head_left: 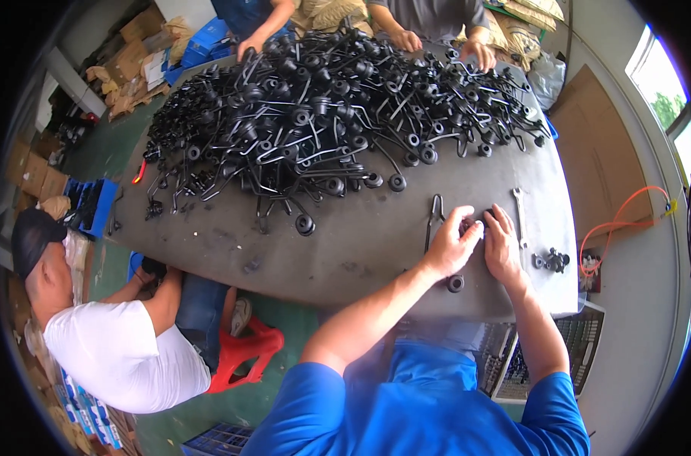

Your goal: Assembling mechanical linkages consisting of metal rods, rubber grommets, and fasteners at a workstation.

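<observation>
My left hand (pixel 453 242) and my right hand (pixel 502 247) meet above the near right part of the grey table (pixel 315 266). Both have bent fingers. At the fingertips of my right hand shows a small black piece (pixel 488 214), mostly covered, so its kind is unclear. What my left fingers pinch is hidden. Just left of my left hand lies a bent black metal rod (pixel 434 216); a black rubber bushing (pixel 456 283) sits below that hand. To the right of my right hand lies a silver wrench (pixel 520 216), with several small black rubber parts (pixel 552 261) nearer the corner.
A large heap of bent black rods with bushings (pixel 300 114) covers the table's far side. Two people work behind it. At left, a person in a white shirt (pixel 117 353) sits on a red stool (pixel 250 353). An orange hose (pixel 615 224) hangs right; crates (pixel 581 342) stand below.
</observation>
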The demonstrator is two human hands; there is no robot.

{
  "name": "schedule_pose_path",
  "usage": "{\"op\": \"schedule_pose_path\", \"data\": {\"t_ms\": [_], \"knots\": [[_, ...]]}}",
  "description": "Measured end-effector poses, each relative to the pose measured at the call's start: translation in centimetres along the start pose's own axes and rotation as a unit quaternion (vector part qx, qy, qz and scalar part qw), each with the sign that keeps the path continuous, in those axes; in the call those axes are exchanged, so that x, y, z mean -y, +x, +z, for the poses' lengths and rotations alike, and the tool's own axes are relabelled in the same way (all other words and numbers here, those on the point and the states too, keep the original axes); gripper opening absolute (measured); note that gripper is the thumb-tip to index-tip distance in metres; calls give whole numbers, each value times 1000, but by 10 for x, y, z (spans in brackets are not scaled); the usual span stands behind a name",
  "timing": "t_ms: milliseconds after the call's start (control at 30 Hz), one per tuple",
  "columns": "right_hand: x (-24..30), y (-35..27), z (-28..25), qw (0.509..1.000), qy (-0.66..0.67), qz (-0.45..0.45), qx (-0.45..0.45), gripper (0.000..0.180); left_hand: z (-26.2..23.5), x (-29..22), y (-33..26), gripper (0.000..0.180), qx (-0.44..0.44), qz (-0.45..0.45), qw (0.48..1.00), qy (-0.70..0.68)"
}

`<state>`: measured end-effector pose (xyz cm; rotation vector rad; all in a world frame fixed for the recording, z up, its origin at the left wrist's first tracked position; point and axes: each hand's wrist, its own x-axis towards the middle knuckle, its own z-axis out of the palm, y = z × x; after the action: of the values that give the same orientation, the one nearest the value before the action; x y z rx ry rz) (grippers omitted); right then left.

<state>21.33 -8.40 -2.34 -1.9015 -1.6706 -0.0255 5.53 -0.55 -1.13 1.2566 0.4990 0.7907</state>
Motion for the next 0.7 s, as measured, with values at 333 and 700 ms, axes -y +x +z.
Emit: {"op": "schedule_pose_path", "data": {"t_ms": [333,700], "knots": [[77,15,-61,971,218,-52,89,50,-21,-51,-11,78,135,-67,986,-68],[73,12,-38,856,479,133,146,36,-50,-76,-31,61,133,-10,986,96]]}}
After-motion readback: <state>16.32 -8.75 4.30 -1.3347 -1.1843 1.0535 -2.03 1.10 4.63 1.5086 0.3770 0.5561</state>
